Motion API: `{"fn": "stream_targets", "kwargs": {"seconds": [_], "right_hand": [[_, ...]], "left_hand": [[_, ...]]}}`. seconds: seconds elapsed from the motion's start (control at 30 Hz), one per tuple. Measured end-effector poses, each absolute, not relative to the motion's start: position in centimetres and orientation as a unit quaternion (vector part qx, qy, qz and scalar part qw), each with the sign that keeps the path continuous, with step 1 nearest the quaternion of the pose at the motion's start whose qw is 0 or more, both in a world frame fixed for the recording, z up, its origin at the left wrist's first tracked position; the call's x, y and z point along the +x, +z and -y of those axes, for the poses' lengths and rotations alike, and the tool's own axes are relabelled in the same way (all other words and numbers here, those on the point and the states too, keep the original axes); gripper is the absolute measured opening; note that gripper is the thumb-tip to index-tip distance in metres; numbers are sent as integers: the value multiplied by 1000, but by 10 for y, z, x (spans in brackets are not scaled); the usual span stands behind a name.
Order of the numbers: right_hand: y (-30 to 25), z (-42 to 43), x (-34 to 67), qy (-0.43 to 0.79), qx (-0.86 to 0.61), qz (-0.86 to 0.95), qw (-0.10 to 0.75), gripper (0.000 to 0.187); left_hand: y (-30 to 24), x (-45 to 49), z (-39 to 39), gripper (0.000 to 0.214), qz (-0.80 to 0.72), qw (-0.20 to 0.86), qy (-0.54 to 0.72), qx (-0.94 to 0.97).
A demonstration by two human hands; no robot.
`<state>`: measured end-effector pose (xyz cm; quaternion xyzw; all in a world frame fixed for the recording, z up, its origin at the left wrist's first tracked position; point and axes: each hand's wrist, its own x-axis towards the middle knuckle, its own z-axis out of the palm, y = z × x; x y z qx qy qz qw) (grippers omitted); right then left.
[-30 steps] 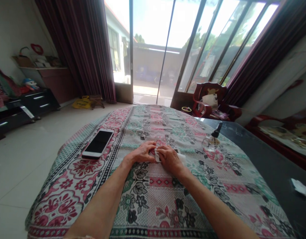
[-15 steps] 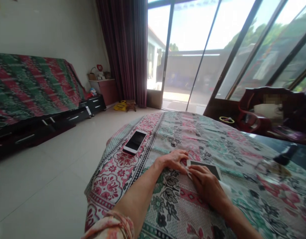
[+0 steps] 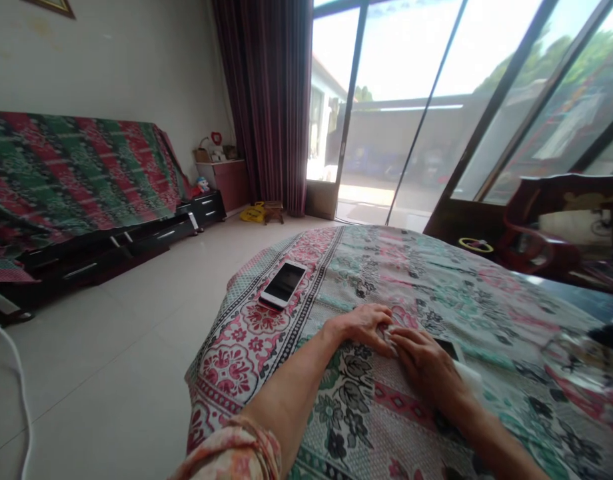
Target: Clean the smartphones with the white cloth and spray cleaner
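Note:
My left hand (image 3: 367,327) rests on the patterned tablecloth, its fingers and thumb closed about the near-left end of a white-framed phone (image 3: 447,348) with a dark screen. Over that phone lies my right hand (image 3: 426,363), fingers pressed together on a thin white tissue (image 3: 469,379). A bit of white shows at the right fingertips, and more sticks out past the right side of the hand. Most of the phone is covered by the right hand. Farther left, a second white phone (image 3: 284,283) lies face up, dark screen showing, apart from both hands.
The floral tablecloth (image 3: 331,400) drapes over the table edge at left. A clear glass-like object (image 3: 581,363) stands on the right. Beyond are a wooden chair (image 3: 551,233), a yellow ring (image 3: 476,245), a low black cabinet (image 3: 166,235) and glass doors. A white cable (image 3: 24,400) lies on the floor.
The view has turned a little left, so everything sits farther right. My right hand now covers more of the phone under it. The left hand keeps its place.

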<state>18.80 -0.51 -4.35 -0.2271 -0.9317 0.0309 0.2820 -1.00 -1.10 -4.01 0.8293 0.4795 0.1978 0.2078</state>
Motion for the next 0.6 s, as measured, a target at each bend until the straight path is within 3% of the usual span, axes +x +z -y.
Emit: {"fn": "stream_targets", "kwargs": {"seconds": [0.3,0.47,0.6], "right_hand": [[-34,37,214,55,-249,941,225,30],[-31,39,234,47,-285,920,264,44],[-34,40,237,43,-293,919,260,40]], "left_hand": [[-45,-10,13,72,-483,231,216,817],[-47,-9,14,72,-488,236,229,809],[-49,-7,16,75,-488,223,225,814]]}}
